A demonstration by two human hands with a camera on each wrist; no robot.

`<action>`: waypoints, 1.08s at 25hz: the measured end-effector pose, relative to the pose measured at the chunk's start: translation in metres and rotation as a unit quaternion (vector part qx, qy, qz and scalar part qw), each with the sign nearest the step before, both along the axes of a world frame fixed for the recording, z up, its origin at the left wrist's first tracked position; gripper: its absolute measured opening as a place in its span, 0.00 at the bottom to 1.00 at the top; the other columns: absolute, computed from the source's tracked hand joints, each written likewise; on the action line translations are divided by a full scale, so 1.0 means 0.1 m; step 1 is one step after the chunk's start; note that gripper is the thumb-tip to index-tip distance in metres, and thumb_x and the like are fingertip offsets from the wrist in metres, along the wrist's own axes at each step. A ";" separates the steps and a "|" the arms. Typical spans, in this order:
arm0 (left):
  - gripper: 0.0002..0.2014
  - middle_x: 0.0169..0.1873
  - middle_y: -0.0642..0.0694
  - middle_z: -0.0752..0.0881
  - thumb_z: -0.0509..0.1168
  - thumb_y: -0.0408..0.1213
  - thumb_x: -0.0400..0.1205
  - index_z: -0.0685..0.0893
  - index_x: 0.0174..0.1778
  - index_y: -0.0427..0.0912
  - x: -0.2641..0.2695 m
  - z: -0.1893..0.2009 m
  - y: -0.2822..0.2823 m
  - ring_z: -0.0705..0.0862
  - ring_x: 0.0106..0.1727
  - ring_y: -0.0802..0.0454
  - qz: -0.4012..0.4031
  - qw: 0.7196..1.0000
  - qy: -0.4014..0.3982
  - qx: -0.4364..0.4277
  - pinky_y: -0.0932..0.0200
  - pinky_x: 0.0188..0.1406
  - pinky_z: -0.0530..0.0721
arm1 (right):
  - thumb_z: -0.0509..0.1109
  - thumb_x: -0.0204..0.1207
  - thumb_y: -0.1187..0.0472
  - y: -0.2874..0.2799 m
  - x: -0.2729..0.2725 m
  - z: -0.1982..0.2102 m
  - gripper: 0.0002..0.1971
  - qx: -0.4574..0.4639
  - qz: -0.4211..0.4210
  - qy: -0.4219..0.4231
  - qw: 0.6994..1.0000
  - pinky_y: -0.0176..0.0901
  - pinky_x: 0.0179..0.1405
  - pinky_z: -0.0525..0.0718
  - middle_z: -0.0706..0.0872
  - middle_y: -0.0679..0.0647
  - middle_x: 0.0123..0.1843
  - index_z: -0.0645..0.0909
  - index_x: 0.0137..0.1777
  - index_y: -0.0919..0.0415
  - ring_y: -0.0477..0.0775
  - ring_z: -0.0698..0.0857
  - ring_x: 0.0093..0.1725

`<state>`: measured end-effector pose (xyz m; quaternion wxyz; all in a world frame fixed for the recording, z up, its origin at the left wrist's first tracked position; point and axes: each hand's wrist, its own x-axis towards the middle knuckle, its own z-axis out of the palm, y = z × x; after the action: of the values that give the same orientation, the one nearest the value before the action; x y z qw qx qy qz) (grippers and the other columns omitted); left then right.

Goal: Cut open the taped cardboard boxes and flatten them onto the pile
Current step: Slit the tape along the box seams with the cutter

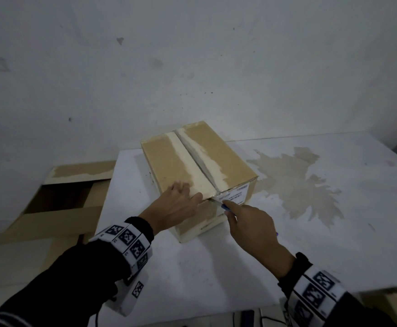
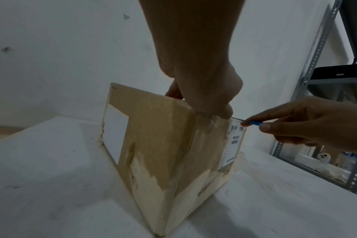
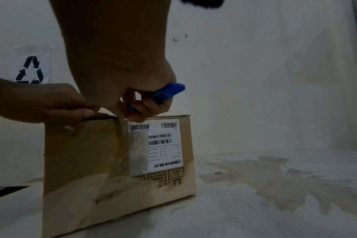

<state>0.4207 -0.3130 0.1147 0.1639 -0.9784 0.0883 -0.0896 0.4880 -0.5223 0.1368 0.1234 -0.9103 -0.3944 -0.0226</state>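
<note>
Head view: the cardboard box [image 1: 199, 171] stands on the white table [image 1: 216, 267] at centre frame. I have my left hand [image 1: 176, 204] laid flat on the box top at its near edge, fingers spread and straight, thumb at the edge by the centre seam. My right hand [image 1: 251, 223] pinches a blue-handled knife [image 1: 221, 205] whose blade meets the seam's near end at the top edge. I judge the step in hand to be slitting the tape; the top seam looks parted already, so the next move calls for running the blade down the end tape, away from the bracing thumb. The pile of flattened cardboard [image 1: 58, 204] lies at left, beyond the table

Left wrist view: the left hand's fingers [image 2: 173, 91] press the top edge; clear tape [image 2: 209, 127] wrinkles below the thumb. At right, the knife's blade points at the upper corner by the shipping label [image 2: 233, 145], just beside the thumb

Right wrist view: the right hand's fingers [image 3: 145, 109] curl round the blue handle; the blade is hidden behind them. The left thumb lies on the top edge, left of centre. A recycling sign [image 3: 30, 70] hangs at upper left
</note>
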 end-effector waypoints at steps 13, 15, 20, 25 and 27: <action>0.08 0.51 0.23 0.83 0.48 0.37 0.86 0.70 0.46 0.39 -0.09 0.09 0.00 0.85 0.49 0.30 0.025 0.996 -0.057 -0.064 0.48 0.30 0.89 | 0.52 0.86 0.57 0.07 0.05 0.07 0.16 -0.048 -0.061 -0.027 0.997 0.38 0.20 0.58 0.84 0.54 0.43 0.71 0.71 0.49 0.54 0.74 0.33; 0.12 0.51 0.24 0.83 0.44 0.38 0.87 0.70 0.46 0.39 -0.10 0.06 -0.01 0.85 0.49 0.31 0.012 0.994 -0.074 -0.075 0.51 0.25 0.87 | 0.52 0.86 0.56 0.00 0.03 0.10 0.17 -0.045 -0.072 -0.031 0.996 0.37 0.20 0.59 0.79 0.52 0.39 0.71 0.72 0.48 0.53 0.74 0.33; 0.20 0.63 0.36 0.81 0.65 0.41 0.76 0.73 0.63 0.46 -0.06 0.05 -0.06 0.85 0.45 0.39 0.040 0.991 -0.057 -0.112 0.55 0.27 0.86 | 0.60 0.82 0.51 -0.14 0.01 0.12 0.15 0.015 -0.097 -0.010 0.995 0.33 0.18 0.57 0.84 0.49 0.34 0.82 0.63 0.49 0.48 0.72 0.26; 0.23 0.63 0.48 0.84 0.48 0.53 0.77 0.80 0.62 0.53 -0.06 0.18 -0.21 0.85 0.56 0.36 0.060 0.988 0.010 -0.140 0.41 0.43 0.84 | 0.57 0.82 0.49 -0.24 0.13 0.18 0.14 0.020 -0.133 0.028 0.990 0.33 0.20 0.64 0.77 0.46 0.30 0.80 0.59 0.52 0.47 0.74 0.27; 0.30 0.66 0.51 0.79 0.40 0.59 0.76 0.80 0.63 0.52 -0.03 0.26 -0.30 0.75 0.70 0.43 0.089 0.973 0.051 -0.207 0.45 0.60 0.73 | 0.58 0.83 0.50 -0.23 0.22 0.20 0.15 0.056 -0.133 0.058 0.988 0.33 0.22 0.65 0.75 0.45 0.30 0.79 0.62 0.53 0.45 0.73 0.28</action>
<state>0.4173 -0.3428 0.1406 -0.0396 -0.9983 -0.0111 -0.0410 0.5101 -0.5454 0.1571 0.1926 -0.9460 -0.2604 -0.0083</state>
